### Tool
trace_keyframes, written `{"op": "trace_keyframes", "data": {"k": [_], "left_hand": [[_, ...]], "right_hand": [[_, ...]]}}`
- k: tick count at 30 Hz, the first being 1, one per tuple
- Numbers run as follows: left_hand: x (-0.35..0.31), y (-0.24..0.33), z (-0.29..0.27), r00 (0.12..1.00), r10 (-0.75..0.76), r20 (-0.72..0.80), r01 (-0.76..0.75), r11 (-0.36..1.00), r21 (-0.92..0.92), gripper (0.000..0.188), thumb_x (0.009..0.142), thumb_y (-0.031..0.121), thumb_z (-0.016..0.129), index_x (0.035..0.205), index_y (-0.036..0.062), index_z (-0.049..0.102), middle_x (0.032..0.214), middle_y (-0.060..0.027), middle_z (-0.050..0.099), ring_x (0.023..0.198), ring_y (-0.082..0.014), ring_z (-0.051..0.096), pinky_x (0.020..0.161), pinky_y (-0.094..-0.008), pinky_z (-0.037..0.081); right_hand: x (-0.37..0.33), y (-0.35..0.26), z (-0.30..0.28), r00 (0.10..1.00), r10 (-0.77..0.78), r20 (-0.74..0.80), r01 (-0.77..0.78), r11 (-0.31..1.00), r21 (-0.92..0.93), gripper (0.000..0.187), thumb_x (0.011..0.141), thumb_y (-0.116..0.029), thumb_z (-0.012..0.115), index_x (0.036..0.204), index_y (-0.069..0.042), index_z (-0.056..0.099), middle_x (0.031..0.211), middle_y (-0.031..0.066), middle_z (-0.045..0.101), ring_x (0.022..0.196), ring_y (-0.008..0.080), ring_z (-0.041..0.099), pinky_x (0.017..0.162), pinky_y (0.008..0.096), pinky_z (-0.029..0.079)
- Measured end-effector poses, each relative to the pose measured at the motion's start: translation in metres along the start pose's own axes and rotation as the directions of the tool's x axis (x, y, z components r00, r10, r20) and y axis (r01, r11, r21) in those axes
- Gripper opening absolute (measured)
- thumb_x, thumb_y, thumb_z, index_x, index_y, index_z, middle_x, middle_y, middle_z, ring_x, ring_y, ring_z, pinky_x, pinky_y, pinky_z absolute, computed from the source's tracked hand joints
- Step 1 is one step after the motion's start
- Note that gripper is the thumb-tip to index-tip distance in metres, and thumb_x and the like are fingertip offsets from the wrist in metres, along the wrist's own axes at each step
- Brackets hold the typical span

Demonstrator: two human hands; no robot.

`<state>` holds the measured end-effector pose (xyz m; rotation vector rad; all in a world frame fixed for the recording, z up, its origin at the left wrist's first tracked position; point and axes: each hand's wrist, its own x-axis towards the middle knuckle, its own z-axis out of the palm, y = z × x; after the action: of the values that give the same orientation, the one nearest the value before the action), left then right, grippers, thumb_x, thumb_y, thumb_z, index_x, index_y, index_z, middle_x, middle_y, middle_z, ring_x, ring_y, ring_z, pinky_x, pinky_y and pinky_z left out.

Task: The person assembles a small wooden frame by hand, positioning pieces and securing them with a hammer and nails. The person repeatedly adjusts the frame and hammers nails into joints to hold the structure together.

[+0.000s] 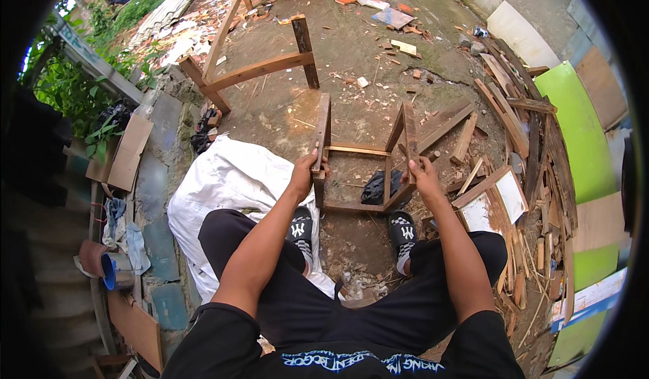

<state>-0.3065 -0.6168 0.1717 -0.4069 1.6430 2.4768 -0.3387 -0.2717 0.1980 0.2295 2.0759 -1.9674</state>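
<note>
A small wooden frame (358, 150) stands on the ground between my feet, with two side pieces joined by crossbars. My left hand (305, 172) is closed round the upper part of its left side, the thumb on the near face. Over on the right side, my right hand (422, 174) grips the upright, fingers partly hidden behind the wood. A dark plastic bag (376, 188) lies on the ground behind the frame's lower part. Both arms stretch forward over my knees.
Left of my legs spreads a white sheet (223, 176). A larger wooden frame (260, 69) stands beyond it. On the right lie a white-faced wooden panel (512, 196), a pile of old planks (544, 156) and a green board (574, 125). Wood scraps (404, 48) litter the ground ahead.
</note>
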Motion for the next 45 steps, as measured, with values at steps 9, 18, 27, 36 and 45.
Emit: {"op": "trace_keyframes", "data": {"k": [9, 18, 27, 36, 45], "left_hand": [[-0.007, 0.006, 0.0, 0.989, -0.108, 0.104, 0.114, 0.992, -0.048, 0.036, 0.108, 0.035, 0.051, 0.109, 0.0026, 0.067, 0.087, -0.0097, 0.073, 0.091, -0.0225, 0.071, 0.09, -0.035, 0.052], [-0.006, 0.009, -0.007, 0.963, -0.186, 0.194, 0.2, 0.978, -0.054, 0.03, 0.104, 0.026, 0.054, 0.106, -0.0015, 0.067, 0.096, -0.0142, 0.072, 0.099, -0.0268, 0.071, 0.098, -0.0394, 0.052], [-0.007, 0.013, -0.018, 0.92, -0.217, 0.326, 0.215, 0.976, 0.042, 0.028, 0.102, 0.024, 0.063, 0.104, -0.0034, 0.07, 0.107, -0.0163, 0.073, 0.107, -0.0275, 0.071, 0.103, -0.0393, 0.05], [-0.012, 0.018, -0.025, 0.85, -0.281, 0.445, 0.205, 0.956, 0.211, 0.037, 0.102, 0.029, 0.064, 0.116, -0.004, 0.071, 0.117, -0.0162, 0.074, 0.119, -0.0267, 0.065, 0.109, -0.0388, 0.045], [-0.014, 0.037, -0.022, 0.869, -0.341, 0.36, 0.238, 0.924, 0.299, 0.041, 0.105, 0.035, 0.062, 0.114, -0.003, 0.072, 0.113, -0.0126, 0.074, 0.111, -0.0225, 0.066, 0.103, -0.0352, 0.048]], "right_hand": [[0.0, 0.004, -0.004, 1.0, 0.0, 0.007, 0.0, 1.0, 0.002, 0.041, 0.106, -0.025, 0.061, 0.134, 0.002, 0.048, 0.082, 0.011, 0.07, 0.073, 0.02, 0.069, 0.071, 0.0332, 0.054], [0.002, 0.003, -0.006, 0.999, 0.042, -0.003, -0.042, 0.999, 0.006, 0.049, 0.107, -0.024, 0.06, 0.142, 0.005, 0.042, 0.083, 0.0118, 0.07, 0.071, 0.0202, 0.068, 0.069, 0.0337, 0.054], [0.003, 0.005, -0.002, 0.997, 0.051, -0.062, -0.051, 0.999, 0.013, 0.046, 0.107, -0.022, 0.06, 0.139, 0.006, 0.045, 0.082, 0.0114, 0.069, 0.07, 0.02, 0.068, 0.066, 0.0332, 0.054], [0.004, 0.006, -0.002, 0.995, 0.028, -0.093, -0.027, 1.0, 0.017, 0.033, 0.107, -0.022, 0.06, 0.128, 0.003, 0.053, 0.082, 0.01, 0.068, 0.069, 0.0187, 0.067, 0.066, 0.0331, 0.055], [0.002, -0.003, 0.005, 0.995, 0.031, -0.097, -0.031, 1.0, -0.001, 0.035, 0.106, -0.023, 0.061, 0.129, 0.003, 0.054, 0.082, 0.0102, 0.068, 0.069, 0.0184, 0.067, 0.066, 0.0321, 0.054]]}}
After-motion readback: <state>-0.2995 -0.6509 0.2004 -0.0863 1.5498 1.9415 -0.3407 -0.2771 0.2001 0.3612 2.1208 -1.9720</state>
